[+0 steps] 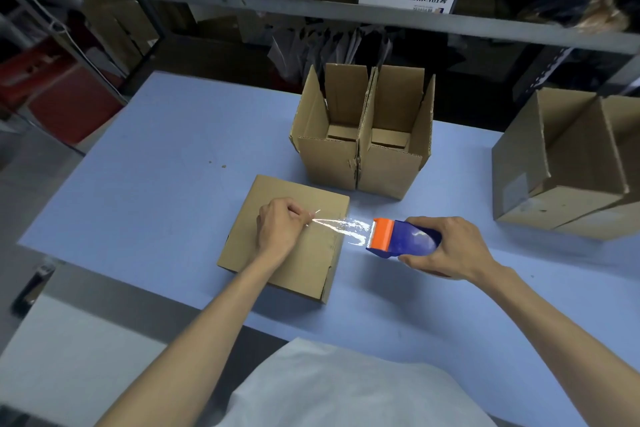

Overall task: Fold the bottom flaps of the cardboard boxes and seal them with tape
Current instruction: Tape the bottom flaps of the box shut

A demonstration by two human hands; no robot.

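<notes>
On the blue table (pixel 156 184) a cardboard box (pixel 311 267) lies with its flaps shut, facing up. The right hand (pixel 450 248) grips a blue-and-orange tape dispenser (pixel 405 239) just past the box's right edge. The left hand (pixel 280 229) pinches the clear tape (pixel 343 227) end over the box top.

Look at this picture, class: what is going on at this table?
A person is taping a cardboard box on the blue table. The left hand pinches the free end of the clear tape over the box, while the right hand grips the blue and orange tape dispenser beside its right edge. Two open boxes stand behind it.
</notes>
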